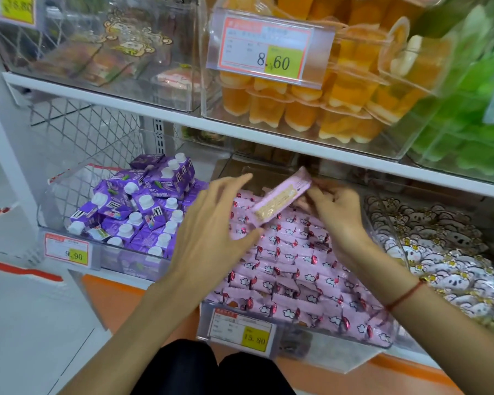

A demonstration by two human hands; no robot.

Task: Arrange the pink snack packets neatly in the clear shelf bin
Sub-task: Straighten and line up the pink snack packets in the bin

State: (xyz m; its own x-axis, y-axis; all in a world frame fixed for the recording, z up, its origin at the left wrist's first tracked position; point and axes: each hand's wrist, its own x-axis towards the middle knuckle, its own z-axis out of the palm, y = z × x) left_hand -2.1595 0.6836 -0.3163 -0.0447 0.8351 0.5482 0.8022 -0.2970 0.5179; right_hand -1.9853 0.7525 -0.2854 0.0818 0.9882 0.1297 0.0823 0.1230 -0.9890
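both hands on one pink packet, above the bin

held between my two hands is one long pink packet (281, 197), lifted clear of the pile and tilted, its far end higher and to the right. my left hand (211, 223) is spread wide, fingers straight and fanned, with the thumb tip touching the packet's near lower end. my right hand (335, 206) has its fingers curled at the packet's upper end, pinching it there. a red string (405, 295) circles my right wrist.

directly below lies the clear shelf bin (340, 342), packed with pink snack packets (291, 269) in rough rows, too many and too overlapped for me to count. a price tag reading 15.80 (240, 332) is on its front wall.

left of it, one bin of purple cartons (143, 206) with white caps, heaped loosely, tagged 9.90 (67, 250). right of it, one bin of small pale animal-face sweets (439, 246).

on the shelf above i count three clear bins: one with flat cartoon packets (117, 52), one with orange jelly cups (325, 104) tagged 8.60 (260, 49), and one with green packets (468, 132) at the right edge.
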